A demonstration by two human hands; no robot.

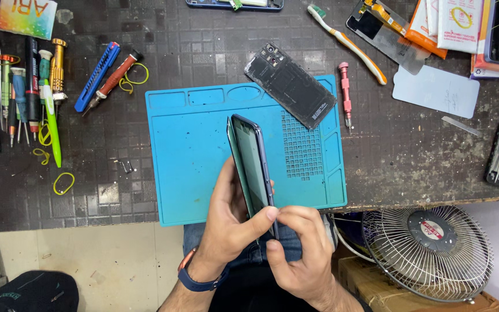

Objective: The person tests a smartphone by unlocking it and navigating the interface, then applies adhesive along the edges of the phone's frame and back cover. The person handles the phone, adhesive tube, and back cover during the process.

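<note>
I hold the dark slim smartphone (253, 167) on its edge above the blue silicone repair mat (197, 167); my left hand (226, 222) clamps it from behind, my right hand (301, 254) pinches its lower edge.

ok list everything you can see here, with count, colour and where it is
phone: 1, dark frame, held on edge above the mat's near side
mat: 1, blue, middle of the bench
back cover: 1, black, on the mat's far right corner
pink screwdriver: 1, just right of the mat
toothbrush: 1, white and orange, far right of centre
tool row: several drivers and tweezers, mixed colours, far left
utility knife: 1, blue, left of the mat
rubber bands: a few, yellow, left side
fan: 1, wire guard, below the bench at right
left hand: 1, cradles the phone, dark wristband
right hand: 1, fingertips pinch the phone's near edge
</note>
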